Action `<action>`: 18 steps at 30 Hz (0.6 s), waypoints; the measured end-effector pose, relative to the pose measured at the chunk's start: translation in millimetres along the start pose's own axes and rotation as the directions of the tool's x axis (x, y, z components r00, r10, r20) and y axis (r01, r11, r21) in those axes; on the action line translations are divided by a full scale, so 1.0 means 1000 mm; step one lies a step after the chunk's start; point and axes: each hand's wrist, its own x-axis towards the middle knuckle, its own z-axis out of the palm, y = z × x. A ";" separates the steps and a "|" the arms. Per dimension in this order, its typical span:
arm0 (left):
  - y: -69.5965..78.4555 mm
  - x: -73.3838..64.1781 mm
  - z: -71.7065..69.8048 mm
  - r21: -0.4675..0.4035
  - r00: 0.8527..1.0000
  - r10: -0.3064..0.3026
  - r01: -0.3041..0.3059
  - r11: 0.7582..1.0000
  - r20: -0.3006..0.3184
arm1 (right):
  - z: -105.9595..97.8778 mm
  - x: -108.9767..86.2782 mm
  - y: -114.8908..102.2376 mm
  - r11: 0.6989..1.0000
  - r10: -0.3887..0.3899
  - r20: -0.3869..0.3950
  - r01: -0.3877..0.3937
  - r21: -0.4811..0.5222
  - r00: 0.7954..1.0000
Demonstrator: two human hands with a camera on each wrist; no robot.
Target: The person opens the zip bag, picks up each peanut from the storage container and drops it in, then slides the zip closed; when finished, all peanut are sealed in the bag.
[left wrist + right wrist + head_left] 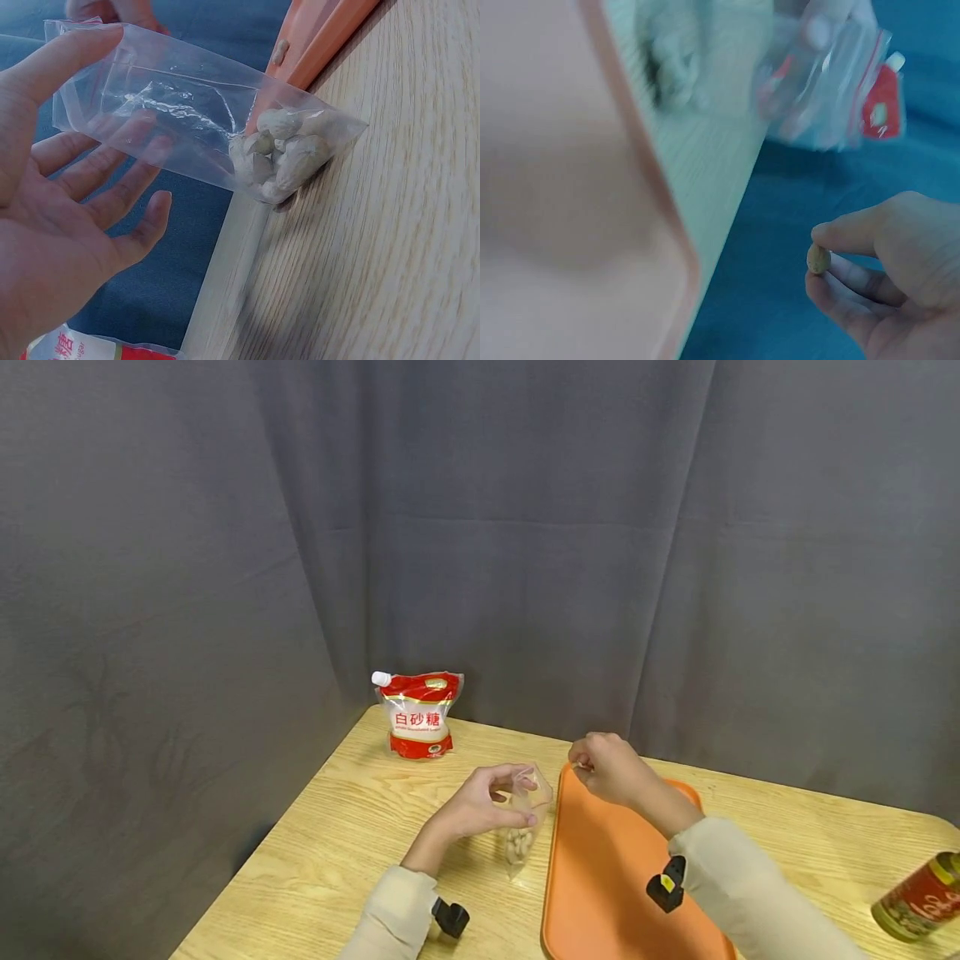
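Beside the left edge of the orange tray, over the table, your left hand holds a clear bag near its mouth, thumb on one face and fingers on the other; your right hand, apart from it at the tray's far end, pinches a single peanut. You seem to be filling the bag, and the next move would call for carrying that peanut across to the mouth, though I cannot tell how wide it gapes. The bag looks thin, creased and see-through, its pale peanuts heaped in the bottom end
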 end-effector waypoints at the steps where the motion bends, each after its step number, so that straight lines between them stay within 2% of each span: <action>1: 0.000 0.000 0.000 0.000 1.000 0.000 0.000 1.000 0.000 | -0.001 0.001 -0.004 1.000 -0.011 0.003 0.011 0.000 1.000; 9: 0.002 0.000 0.001 0.004 1.000 0.003 -0.003 1.000 0.005 | -0.008 0.010 -0.031 0.990 -0.138 -0.005 0.138 -0.008 0.990; 18: 0.002 0.000 0.001 0.001 1.000 0.003 -0.003 1.000 0.019 | -0.004 0.010 -0.044 0.989 -0.143 0.010 0.143 0.033 0.990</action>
